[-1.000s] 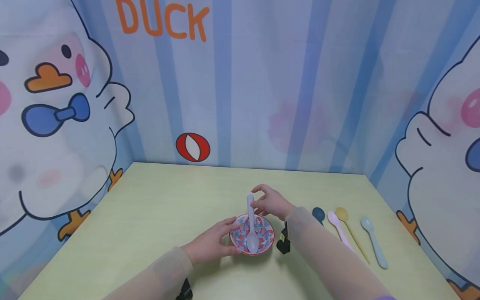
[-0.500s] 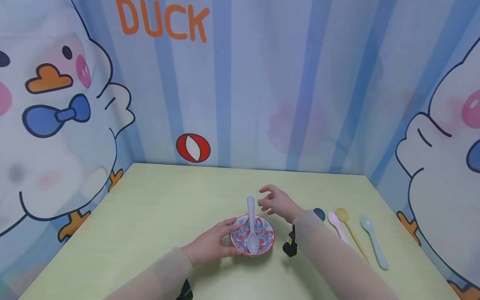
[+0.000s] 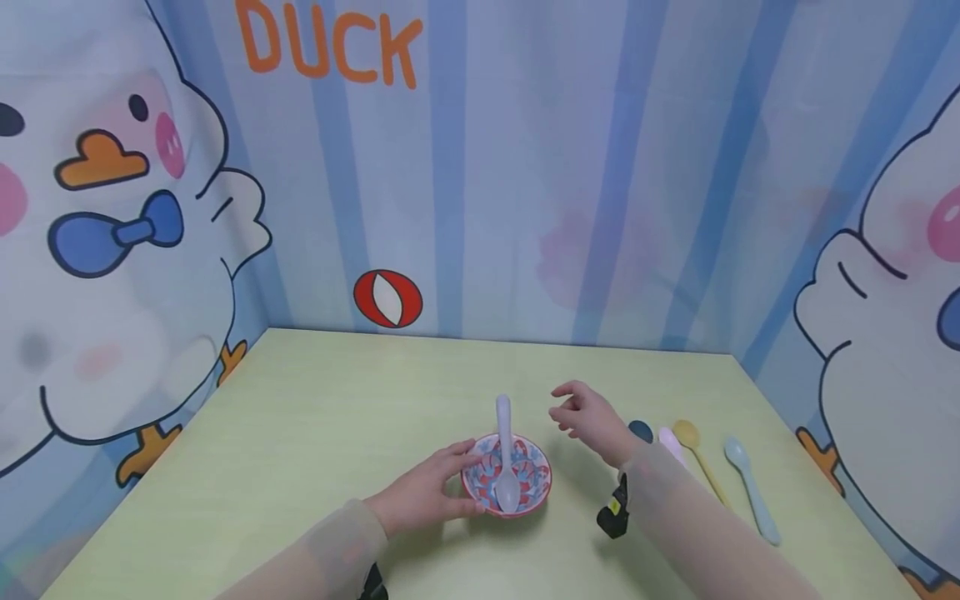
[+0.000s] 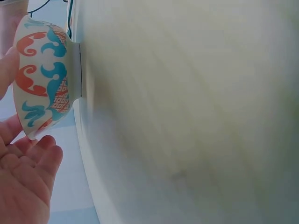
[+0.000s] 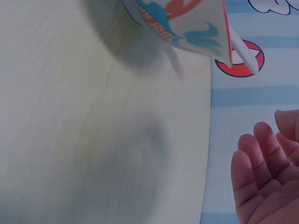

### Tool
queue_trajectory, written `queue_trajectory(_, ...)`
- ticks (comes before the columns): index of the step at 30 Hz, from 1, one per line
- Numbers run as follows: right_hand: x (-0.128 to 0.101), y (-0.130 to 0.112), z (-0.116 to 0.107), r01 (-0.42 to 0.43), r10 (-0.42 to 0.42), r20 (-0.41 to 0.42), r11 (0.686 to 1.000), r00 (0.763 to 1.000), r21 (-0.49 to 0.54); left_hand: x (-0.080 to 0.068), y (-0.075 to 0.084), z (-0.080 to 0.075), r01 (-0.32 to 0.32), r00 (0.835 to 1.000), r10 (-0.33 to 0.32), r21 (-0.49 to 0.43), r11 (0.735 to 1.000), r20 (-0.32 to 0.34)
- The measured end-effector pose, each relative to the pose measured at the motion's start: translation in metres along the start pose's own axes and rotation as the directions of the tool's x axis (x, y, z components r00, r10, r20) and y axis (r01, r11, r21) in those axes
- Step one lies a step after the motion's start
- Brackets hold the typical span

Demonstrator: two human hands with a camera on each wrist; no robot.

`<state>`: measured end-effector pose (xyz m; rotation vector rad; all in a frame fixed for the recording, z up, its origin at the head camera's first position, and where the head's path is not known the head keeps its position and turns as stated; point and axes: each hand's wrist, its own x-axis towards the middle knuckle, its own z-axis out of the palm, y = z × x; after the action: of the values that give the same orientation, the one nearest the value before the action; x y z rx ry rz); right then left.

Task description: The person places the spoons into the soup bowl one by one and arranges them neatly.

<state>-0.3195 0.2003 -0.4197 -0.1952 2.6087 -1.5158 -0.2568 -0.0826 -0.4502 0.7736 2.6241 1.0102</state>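
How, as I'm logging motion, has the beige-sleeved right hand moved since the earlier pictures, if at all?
Yes: the right hand has moved rightward in the head view, farther from the printed red-and-white ball.

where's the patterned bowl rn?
Head view, lower middle: the patterned bowl sits on the table, left hand at its left side, pale spoon resting inside.

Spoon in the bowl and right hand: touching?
Apart. The head view shows a strip of table between the right hand and the handle of the spoon.
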Motion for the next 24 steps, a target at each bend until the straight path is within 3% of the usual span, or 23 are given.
queue_trajectory(14, -0.028, 0.013, -0.025, -0.045, 0.043, -0.113, 0.999, 0.993, -0.016, -0.001, -0.002, 0.001, -0.027, 0.999, 0.028, 0.016, 1.0, -0.017)
queue_trajectory(24, -0.044, 0.026, -0.04, -0.066, 0.061, -0.129, 0.997, 0.99, -0.032, -0.001, -0.002, 0.001, -0.016, 1.0, 0.017, 0.02, 1.0, -0.019)
